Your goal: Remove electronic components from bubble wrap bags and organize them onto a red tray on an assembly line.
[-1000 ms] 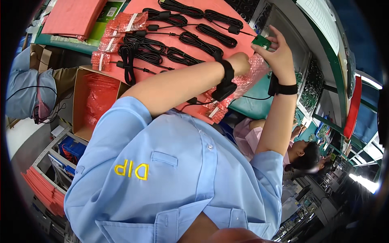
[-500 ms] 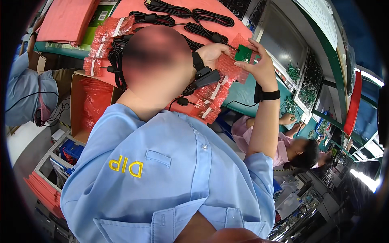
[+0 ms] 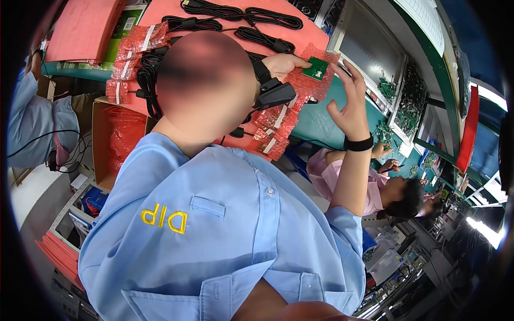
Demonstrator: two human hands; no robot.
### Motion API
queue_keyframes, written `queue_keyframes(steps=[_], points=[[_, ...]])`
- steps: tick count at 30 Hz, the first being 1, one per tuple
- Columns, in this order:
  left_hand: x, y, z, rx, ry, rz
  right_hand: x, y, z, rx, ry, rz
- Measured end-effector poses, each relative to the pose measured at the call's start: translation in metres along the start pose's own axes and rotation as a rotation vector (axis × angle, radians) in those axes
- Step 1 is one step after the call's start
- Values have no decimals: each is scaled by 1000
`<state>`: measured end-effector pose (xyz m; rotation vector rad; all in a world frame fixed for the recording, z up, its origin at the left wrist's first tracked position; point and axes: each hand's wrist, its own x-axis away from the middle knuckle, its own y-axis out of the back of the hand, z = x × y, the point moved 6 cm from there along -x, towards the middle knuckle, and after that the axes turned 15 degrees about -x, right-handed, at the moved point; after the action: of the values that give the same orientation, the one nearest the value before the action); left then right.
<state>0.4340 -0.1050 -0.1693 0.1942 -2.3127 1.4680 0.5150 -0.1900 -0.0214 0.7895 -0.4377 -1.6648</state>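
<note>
The left hand (image 3: 281,64) pinches a small green circuit board (image 3: 317,68) in pink bubble wrap (image 3: 305,85); the right hand (image 3: 348,104), fingers spread, hovers just beside it.

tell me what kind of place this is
Most likely an electronics assembly workshop. The left hand holds a small green circuit board in a pink bubble bag, coiled black cables lie on the bench, and racks of green boards stand behind.

Teal workbench (image 3: 326,125), bright factory lights (image 3: 484,230) beyond.
</note>
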Motion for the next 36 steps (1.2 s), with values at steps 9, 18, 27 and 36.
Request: queue_keyframes(steps=[9, 18, 27, 36], points=[[5, -15, -6, -44, -196, -24, 1, -26, -72, -223, -342, -146], [13, -21, -8, -144, -284, -77, 3, -28, -97, -429, -679, -329], [16, -11, -4, -169, -212, -173, -8, -32, -92, -537, -291, -49], [19, -18, -8, -42, -141, -108, -3, -16, -45, -99, -14, 59]])
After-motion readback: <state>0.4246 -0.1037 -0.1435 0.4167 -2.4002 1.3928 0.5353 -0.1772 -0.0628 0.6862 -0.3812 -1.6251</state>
